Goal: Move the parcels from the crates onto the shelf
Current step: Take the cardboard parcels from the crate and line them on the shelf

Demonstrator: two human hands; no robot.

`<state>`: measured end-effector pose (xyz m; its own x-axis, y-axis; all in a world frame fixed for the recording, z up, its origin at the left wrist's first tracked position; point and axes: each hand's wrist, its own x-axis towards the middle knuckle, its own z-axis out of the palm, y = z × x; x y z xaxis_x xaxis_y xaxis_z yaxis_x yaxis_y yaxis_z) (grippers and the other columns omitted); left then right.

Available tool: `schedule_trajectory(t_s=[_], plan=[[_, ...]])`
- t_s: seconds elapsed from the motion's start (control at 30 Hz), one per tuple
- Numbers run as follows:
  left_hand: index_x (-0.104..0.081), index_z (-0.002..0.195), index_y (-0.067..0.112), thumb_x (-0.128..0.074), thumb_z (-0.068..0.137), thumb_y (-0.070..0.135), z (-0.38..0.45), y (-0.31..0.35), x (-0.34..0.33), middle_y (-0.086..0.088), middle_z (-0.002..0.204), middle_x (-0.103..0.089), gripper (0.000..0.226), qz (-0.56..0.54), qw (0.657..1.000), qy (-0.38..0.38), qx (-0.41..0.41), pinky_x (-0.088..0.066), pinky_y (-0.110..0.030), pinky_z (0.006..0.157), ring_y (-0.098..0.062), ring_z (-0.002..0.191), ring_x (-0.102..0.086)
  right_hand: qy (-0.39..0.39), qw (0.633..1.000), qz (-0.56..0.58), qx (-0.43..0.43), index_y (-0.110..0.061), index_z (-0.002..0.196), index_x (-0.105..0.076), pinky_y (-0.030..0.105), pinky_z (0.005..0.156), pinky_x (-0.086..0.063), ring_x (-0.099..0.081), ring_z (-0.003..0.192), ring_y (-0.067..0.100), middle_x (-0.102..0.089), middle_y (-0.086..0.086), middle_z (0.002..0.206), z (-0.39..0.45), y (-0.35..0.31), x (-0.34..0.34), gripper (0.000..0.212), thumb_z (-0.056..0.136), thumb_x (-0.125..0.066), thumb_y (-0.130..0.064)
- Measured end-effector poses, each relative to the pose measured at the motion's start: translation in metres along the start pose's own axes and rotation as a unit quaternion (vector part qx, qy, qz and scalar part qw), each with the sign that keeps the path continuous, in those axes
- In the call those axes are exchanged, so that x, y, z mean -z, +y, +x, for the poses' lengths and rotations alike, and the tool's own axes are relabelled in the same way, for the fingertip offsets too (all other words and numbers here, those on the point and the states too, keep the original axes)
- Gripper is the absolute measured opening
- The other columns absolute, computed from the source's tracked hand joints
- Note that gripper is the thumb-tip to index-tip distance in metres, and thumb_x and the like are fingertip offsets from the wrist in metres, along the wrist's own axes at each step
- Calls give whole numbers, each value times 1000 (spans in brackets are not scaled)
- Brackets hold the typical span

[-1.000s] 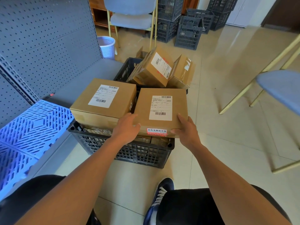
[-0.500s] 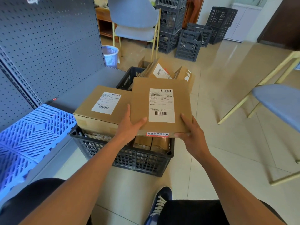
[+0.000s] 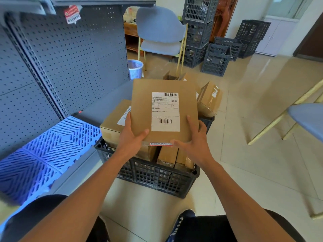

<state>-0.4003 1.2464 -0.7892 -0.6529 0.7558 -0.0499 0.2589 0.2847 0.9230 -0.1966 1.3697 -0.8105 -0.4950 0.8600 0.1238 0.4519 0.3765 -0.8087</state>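
Now both the left hand (image 3: 130, 138) and right hand (image 3: 194, 142) grip a labelled cardboard parcel (image 3: 164, 110) above the crate (image 3: 153, 177), which next needs swinging left onto the grey shelf (image 3: 104, 109).

You held a flat brown cardboard parcel (image 3: 145, 110) above the near crate (image 3: 153, 175), its top face tilted toward you, with a white shipping label and a red-and-white strip along the near edge. Your left hand (image 3: 130, 138) gripped its near left corner and your right hand (image 3: 194, 138) its near right corner. The dark plastic crate stood on the floor, packed with more brown parcels. A larger labelled parcel (image 3: 113, 123) sat on top at its left. The grey pegboard shelf (image 3: 104, 105) stood just left of the crate.
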Motion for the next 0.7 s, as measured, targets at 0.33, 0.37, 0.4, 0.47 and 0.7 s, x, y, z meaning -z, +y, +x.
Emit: schedule_trajectory(t_s=[0.33,0.37,0.4,0.47,0.7], plan=[[-1,159,42,-71,93,35,-14,-24,69,11,147,-47,97,-6,997,75,-19,-41,-41,113,-16,133,-49,-10,993,-111,31,-44,157,-4,52,119,-34,-20,146,30,2,-4,164,4,-71,-56,106,80,-74,-63],[1,159,42,-71,93,36,-15,-27,76,9,149,-46,98,-2,997,82,-17,-41,-39,113,-16,133,-49,-18,993,-114,32,-43,157,-4,51,119,-33,-19,147,30,4,-3,165,5,-77,-62,107,80,-74,-63],[3,159,43,-70,93,36,-17,-31,85,9,150,-45,99,0,996,88,-18,-40,-37,112,-15,132,-49,-28,993,-113,33,-42,158,-3,51,119,-32,-17,148,31,6,-3,165,5,-84,-69,108,80,-75,-62],[6,158,47,-69,94,36,-20,-38,102,15,147,-42,99,2,995,100,-30,-40,-31,107,-11,128,-48,-46,991,-117,39,-42,158,-1,50,119,-31,-14,149,31,10,-3,165,5,-97,-84,111,79,-77,-60],[9,155,53,-65,95,42,-37,-74,165,6,160,-33,96,40,990,132,-34,-44,-27,100,-16,130,-48,-100,989,-92,64,-48,157,2,51,120,-28,-6,152,30,10,-6,162,-3,-129,-148,118,74,-81,-59]])
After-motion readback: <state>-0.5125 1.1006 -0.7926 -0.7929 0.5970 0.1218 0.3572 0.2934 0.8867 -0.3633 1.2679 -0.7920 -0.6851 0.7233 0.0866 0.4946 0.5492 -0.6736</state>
